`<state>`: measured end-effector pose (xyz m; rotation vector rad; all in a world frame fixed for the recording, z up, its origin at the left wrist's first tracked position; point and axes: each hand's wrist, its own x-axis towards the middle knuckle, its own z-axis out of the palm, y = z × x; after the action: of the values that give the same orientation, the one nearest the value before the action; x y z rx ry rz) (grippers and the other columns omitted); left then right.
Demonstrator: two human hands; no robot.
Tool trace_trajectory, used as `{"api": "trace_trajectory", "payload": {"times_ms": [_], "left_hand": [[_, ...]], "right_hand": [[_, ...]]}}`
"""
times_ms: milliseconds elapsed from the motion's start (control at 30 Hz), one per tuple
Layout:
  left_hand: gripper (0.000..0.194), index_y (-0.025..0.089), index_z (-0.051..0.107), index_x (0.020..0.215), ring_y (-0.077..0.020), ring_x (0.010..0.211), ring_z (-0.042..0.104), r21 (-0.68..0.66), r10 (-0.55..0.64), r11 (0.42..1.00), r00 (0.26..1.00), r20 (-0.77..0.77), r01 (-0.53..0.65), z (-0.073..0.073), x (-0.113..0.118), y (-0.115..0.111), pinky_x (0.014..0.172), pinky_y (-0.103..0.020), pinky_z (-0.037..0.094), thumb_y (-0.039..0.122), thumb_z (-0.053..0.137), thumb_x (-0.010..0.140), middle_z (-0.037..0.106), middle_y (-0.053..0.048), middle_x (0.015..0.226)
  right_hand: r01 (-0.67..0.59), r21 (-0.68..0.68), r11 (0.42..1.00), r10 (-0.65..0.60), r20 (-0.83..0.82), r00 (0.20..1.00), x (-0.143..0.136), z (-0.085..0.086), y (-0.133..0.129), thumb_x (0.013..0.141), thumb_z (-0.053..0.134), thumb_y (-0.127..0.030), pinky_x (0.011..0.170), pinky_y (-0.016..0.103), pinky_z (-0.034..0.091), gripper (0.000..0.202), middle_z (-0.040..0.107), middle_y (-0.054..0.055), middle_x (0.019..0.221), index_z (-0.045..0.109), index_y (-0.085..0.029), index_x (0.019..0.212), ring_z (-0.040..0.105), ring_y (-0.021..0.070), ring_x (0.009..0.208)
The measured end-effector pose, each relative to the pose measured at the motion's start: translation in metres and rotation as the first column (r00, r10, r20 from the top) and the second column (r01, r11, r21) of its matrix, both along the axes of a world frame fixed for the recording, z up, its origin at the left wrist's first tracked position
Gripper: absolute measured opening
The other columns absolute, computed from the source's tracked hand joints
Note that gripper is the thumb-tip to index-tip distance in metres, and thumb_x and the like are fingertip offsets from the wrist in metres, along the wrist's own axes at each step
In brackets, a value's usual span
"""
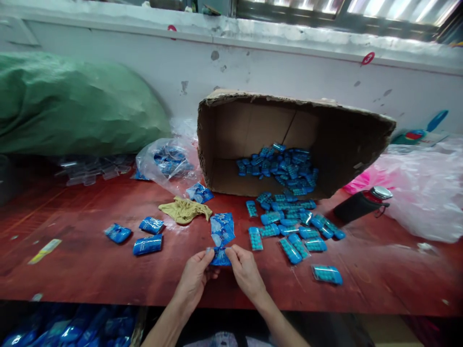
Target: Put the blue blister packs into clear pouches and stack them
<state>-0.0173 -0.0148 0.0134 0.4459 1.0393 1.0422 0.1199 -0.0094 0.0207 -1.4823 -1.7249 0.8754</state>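
Between my two hands, near the table's front edge, is a small blue printed wrapper [221, 257]. My left hand [197, 272] pinches its left end, and my right hand [246, 271] pinches its right end. Just beyond lie flat blue printed wrappers [222, 228]. To the right are several clear packs of turquoise balls with blue ends, such as one pack [327, 274] nearest the front edge. On the left rest three plump blue wrapped packs [147, 244]. Whether anything is inside the held wrapper is hidden.
A cardboard box [231, 178] lies on its side, with many turquoise packs inside. A yellowish cloth [185, 210], a clear bag [170, 166] of blue wrappers, a dark bottle [358, 205], a green sack [72, 106] and a yellow cutter [45, 251] are around the red table [83, 270].
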Motion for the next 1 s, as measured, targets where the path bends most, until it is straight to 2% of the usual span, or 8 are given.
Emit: {"api": "trace_trajectory", "payload": {"times_ms": [67, 133, 233, 367, 600, 767, 867, 1000], "left_hand": [[0.023, 0.011, 0.058, 0.066, -0.0077, 0.041, 0.05, -0.043, 0.038, 0.998, 0.999, 0.002, -0.038, 0.0, -0.002, 0.0, 0.039, -0.019, 0.038, 0.033, 0.066, 0.065, 0.058, 0.0, 0.051], [0.023, 0.012, 0.055, 0.063, -0.0083, 0.04, 0.05, -0.084, 0.049, 0.995, 0.999, 0.019, -0.047, -0.001, -0.002, 0.0, 0.037, -0.019, 0.037, 0.033, 0.064, 0.067, 0.056, 0.001, 0.049], [0.022, 0.013, 0.053, 0.062, -0.0087, 0.038, 0.05, -0.182, 0.048, 0.983, 0.997, 0.059, -0.037, 0.0, -0.002, 0.0, 0.036, -0.019, 0.038, 0.032, 0.061, 0.07, 0.057, -0.001, 0.048], [0.022, 0.013, 0.052, 0.064, -0.0084, 0.039, 0.052, -0.334, 0.039, 0.943, 0.989, 0.14, 0.01, 0.001, -0.001, 0.003, 0.038, -0.017, 0.04, 0.032, 0.056, 0.074, 0.056, -0.001, 0.046], [0.016, 0.014, 0.052, 0.07, -0.0084, 0.04, 0.052, -0.253, 0.066, 0.967, 0.99, 0.124, -0.033, -0.003, 0.0, 0.007, 0.039, -0.017, 0.04, 0.029, 0.054, 0.076, 0.059, -0.002, 0.049], [0.015, 0.015, 0.052, 0.069, -0.0094, 0.041, 0.053, -0.157, 0.055, 0.987, 0.991, 0.125, -0.035, -0.009, -0.002, 0.003, 0.038, -0.018, 0.039, 0.028, 0.057, 0.074, 0.059, -0.001, 0.049], [0.018, 0.014, 0.052, 0.068, -0.0097, 0.041, 0.053, -0.118, 0.048, 0.992, 0.994, 0.095, -0.037, -0.011, -0.002, 0.002, 0.038, -0.018, 0.039, 0.03, 0.06, 0.072, 0.059, -0.002, 0.049], [0.023, 0.014, 0.052, 0.069, -0.0099, 0.04, 0.053, -0.062, 0.062, 0.996, 0.998, 0.03, -0.06, -0.012, 0.0, 0.004, 0.038, -0.018, 0.038, 0.036, 0.061, 0.069, 0.059, -0.001, 0.048]], "right_hand": [[0.07, 0.086, 0.994, -0.089, 0.243, 0.966, 0.013, 0.002, 0.009, 0.088, 0.038, -0.033, 0.059, 0.022, 0.037, 0.025, 0.055, 0.001, 0.072, 0.056, -0.019, 0.075, 0.052, 0.0135, 0.068], [0.181, 0.134, 0.974, -0.224, 0.51, 0.831, 0.025, 0.002, 0.02, 0.085, 0.045, -0.032, 0.064, 0.025, 0.04, 0.02, 0.056, 0.007, 0.092, 0.055, -0.019, 0.097, 0.054, 0.0193, 0.084], [0.246, 0.045, 0.968, -0.199, 0.736, 0.647, 0.035, -0.003, 0.033, 0.081, 0.05, -0.028, 0.059, 0.027, 0.042, 0.031, 0.051, 0.012, 0.103, 0.048, -0.019, 0.11, 0.056, 0.0241, 0.087], [0.186, -0.039, 0.982, -0.1, 0.727, 0.68, 0.031, -0.006, 0.037, 0.08, 0.048, -0.019, 0.056, 0.027, 0.041, 0.03, 0.05, 0.011, 0.102, 0.048, -0.021, 0.11, 0.059, 0.0234, 0.081], [0.21, -0.127, 0.97, -0.113, 0.527, 0.842, 0.051, 0.002, 0.047, 0.075, 0.041, -0.008, 0.067, 0.03, 0.041, 0.028, 0.055, 0.014, 0.096, 0.055, -0.013, 0.099, 0.057, 0.0242, 0.086], [0.17, -0.233, 0.957, -0.137, 0.154, 0.979, 0.069, -0.002, 0.054, 0.069, 0.047, -0.01, 0.064, 0.028, 0.046, 0.023, 0.059, 0.005, 0.077, 0.055, -0.016, 0.089, 0.059, 0.0186, 0.074], [0.121, -0.323, 0.938, -0.171, -0.13, 0.977, 0.066, 0.001, 0.05, 0.071, 0.045, -0.02, 0.046, 0.026, 0.048, 0.02, 0.049, -0.005, 0.053, 0.05, -0.017, 0.091, 0.053, 0.0128, 0.046], [0.056, -0.377, 0.925, -0.228, -0.429, 0.874, 0.049, 0.01, 0.035, 0.071, 0.048, -0.033, 0.042, 0.026, 0.051, 0.028, 0.046, -0.008, 0.052, 0.044, -0.018, 0.094, 0.052, 0.0109, 0.045]]}}
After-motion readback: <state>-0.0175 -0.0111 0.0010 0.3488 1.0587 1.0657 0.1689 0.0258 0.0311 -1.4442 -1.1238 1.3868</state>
